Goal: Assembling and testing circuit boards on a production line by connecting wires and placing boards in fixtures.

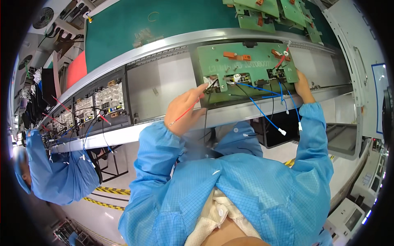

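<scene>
A green fixture plate (230, 67) with orange clips lies over a black frame on the conveyor in front of me. Circuit parts show through its cut-outs, and blue, black and red wires trail from them; several blue wires (266, 111) with white connectors hang over the front rail. My right hand (303, 87) grips the plate's right edge, some of its fingers hidden. At the lower left corner of the plate is my left hand (185, 107), thumb and fingers apart, fingertips near a black wire (208, 96). A red wire (184, 112) crosses its back.
Further left on the conveyor sits a black frame with circuit boards (108, 98) and loose wires. A co-worker's blue sleeve (39, 151) reaches in there. More green plates (262, 12) are stacked on the green mat (119, 24) beyond the metal rail (172, 41).
</scene>
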{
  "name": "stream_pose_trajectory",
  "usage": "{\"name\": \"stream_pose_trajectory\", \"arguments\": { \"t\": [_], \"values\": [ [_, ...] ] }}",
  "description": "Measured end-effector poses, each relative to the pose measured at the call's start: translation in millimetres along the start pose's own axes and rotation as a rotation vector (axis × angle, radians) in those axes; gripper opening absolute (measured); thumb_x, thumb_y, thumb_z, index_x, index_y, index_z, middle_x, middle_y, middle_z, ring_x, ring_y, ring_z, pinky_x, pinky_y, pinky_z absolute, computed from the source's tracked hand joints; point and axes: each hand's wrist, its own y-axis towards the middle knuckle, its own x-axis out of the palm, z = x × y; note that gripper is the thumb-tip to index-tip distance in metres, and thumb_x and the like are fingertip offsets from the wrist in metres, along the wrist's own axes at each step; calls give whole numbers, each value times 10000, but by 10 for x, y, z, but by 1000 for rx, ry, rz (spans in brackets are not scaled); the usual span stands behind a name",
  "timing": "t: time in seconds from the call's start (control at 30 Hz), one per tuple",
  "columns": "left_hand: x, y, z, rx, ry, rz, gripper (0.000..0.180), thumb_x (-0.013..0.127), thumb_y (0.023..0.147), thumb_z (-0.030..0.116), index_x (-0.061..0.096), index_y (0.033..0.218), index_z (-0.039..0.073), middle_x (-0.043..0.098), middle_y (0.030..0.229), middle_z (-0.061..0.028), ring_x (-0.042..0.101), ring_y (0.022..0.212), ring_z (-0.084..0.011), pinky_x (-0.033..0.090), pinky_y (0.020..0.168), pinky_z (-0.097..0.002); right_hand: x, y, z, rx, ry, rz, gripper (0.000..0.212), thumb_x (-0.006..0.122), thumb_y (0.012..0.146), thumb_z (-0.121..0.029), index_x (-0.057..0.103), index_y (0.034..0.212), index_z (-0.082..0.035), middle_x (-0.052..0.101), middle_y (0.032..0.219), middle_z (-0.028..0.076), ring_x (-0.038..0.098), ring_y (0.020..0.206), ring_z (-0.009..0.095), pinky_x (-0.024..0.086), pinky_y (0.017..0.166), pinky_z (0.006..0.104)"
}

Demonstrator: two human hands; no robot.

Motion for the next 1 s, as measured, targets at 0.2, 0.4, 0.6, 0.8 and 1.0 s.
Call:
{"name": "stream_pose_trajectory", "arguments": {
  "t": [0.2, 0.4, 0.6, 0.8, 1.0],
  "values": [
    [-174, -252, -109, -23, 91, 140, 668, 829, 665, 213, 527, 1253, 117, 617, 938, -80, 605, 892, -272, 499, 758, -366, 301, -12, -399, -28, 82, -53, 368, 462, 934, -176, 541, 1263, -30, 631, 1134, 233, 604, 1068, 365, 455, 906, 367],
    [-208, -363, -268, -2, 25, 358, 363, 727, 798, 146, 620, 1136, 68, 643, 918, -128, 611, 866, -305, 490, 777, -360, 502, -1, -735, -58, 106, -65, 368, 449, 957, -218, 542, 1249, -15, 634, 1121, 233, 608, 1066, 347, 454, 906, 359],
    [-395, -174, -297, -243, -213, 249, 184, 568, 926, 73, 662, 1042, -34, 697, 889, -89, 620, 846, -125, 479, 796, -261, 483, -11, -669, -26, 199, -75, 394, 415, 981, -239, 518, 1280, -3, 639, 1116, 235, 612, 1049, 341, 458, 896, 359],
    [-484, 85, -95, -268, 79, -4, 221, 563, 904, 35, 662, 1093, -21, 707, 986, -133, 673, 912, -164, 510, 825, -264, 49, -142, -957, 384, 234, -139, 412, 464, 983, -222, 483, 1364, -66, 637, 1069, 125, 594, 1053, 173, 428, 941, 292],
    [-705, 414, 342, -296, -25, -89, 255, 578, 891, 38, 661, 1129, 2, 704, 997, -151, 658, 911, -153, 504, 814, -259, -617, -324, -865, 118, 230, 391, 373, 442, 990, -196, 519, 1340, -91, 633, 1088, 95, 585, 1076, 173, 407, 972, 317]
  ]
}}
